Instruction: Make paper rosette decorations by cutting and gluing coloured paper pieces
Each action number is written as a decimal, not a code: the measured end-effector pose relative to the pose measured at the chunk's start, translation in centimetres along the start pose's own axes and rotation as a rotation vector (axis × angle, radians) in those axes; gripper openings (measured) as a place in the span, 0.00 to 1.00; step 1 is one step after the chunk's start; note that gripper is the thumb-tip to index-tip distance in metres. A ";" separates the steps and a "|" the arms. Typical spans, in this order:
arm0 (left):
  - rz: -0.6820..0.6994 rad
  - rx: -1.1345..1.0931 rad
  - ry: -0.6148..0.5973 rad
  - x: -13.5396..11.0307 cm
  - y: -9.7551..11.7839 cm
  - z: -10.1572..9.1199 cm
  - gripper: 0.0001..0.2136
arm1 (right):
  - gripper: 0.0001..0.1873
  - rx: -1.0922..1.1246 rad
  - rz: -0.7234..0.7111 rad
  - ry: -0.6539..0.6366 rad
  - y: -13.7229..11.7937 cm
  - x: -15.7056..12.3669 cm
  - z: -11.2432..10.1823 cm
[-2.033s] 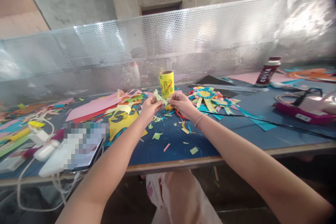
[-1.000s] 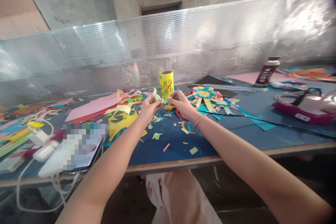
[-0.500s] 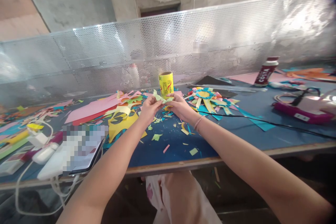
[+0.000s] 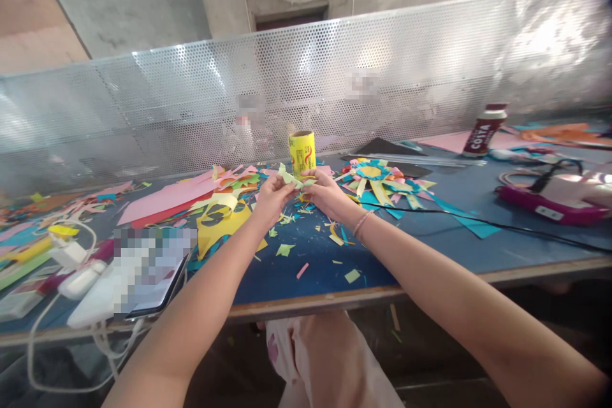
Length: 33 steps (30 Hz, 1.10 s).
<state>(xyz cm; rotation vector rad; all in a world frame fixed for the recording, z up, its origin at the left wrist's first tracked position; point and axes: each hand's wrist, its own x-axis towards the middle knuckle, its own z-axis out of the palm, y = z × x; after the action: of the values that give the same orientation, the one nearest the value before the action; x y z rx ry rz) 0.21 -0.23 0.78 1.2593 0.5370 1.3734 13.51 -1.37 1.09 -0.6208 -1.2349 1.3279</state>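
Both hands meet over the middle of the blue table, pinching one light green piece of paper [image 4: 289, 177] between them. My left hand [image 4: 273, 199] is closed on its left side, my right hand [image 4: 325, 194] on its right. Fingers cover part of the paper, so its full shape is hidden. Just behind the hands stands a yellow cardboard tube [image 4: 302, 152] with red and black print. Small green scraps [image 4: 285, 250] lie on the table below the hands. A rosette of coloured paper strips [image 4: 371, 172] rests to the right of my right hand.
At left lie pink paper sheets [image 4: 165, 199], a yellow cut-out [image 4: 222, 229], a phone [image 4: 167, 284] and white chargers with cables. A black cable crosses the right side towards a purple power strip [image 4: 549, 205]. A brown bottle [image 4: 484, 131] stands behind. A perforated metal screen [image 4: 191, 102] borders the back.
My right fingers have shifted slightly around the green paper. Both arms and the things on the table stay where they were.
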 end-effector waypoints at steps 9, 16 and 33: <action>-0.016 0.009 0.024 -0.1 0.2 0.2 0.11 | 0.17 0.013 0.005 0.009 -0.1 0.0 -0.1; -0.011 0.027 0.020 0.0 0.2 0.1 0.10 | 0.16 -0.008 0.022 0.004 -0.3 -0.1 -0.1; -0.001 0.028 0.034 -0.1 0.3 0.2 0.11 | 0.18 0.042 0.077 -0.020 -0.3 0.1 -0.6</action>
<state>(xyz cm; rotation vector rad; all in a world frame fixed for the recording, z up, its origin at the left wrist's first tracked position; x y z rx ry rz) 0.25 -0.46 1.08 1.2600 0.5822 1.3924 14.14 -1.20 1.20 -0.6318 -1.2064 1.4241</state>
